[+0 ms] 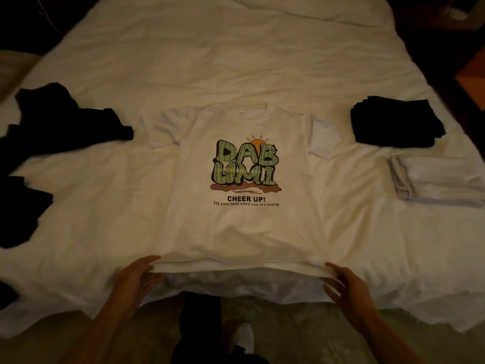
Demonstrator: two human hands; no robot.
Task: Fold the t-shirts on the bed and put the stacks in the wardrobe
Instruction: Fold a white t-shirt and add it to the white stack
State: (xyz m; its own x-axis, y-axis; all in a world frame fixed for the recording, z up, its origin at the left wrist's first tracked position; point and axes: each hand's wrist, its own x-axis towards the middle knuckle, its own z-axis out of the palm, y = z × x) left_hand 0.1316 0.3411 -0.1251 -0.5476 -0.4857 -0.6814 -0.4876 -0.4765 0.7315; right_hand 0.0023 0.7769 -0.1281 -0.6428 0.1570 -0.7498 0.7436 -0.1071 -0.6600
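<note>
A white t-shirt (pixel 244 222) with a green "DAB" print and the words "CHEER UP!" lies spread face up in the middle of the bed, collar away from me. My left hand (pixel 136 277) holds the hem at its left corner. My right hand (pixel 346 287) holds the hem at the right corner. Both corners are lifted slightly off the bed's near edge. A stack of folded black shirts (pixel 396 123) sits on the right, with a stack of folded white shirts (pixel 441 182) just in front of it.
Unfolded black garments (pixel 65 119) lie loose along the bed's left side, with more black cloth (pixel 21 208) nearer me. The white bedsheet (pixel 236 61) is wrinkled and stretches far back. A patterned carpet (pixel 301 332) and my legs show below the bed edge.
</note>
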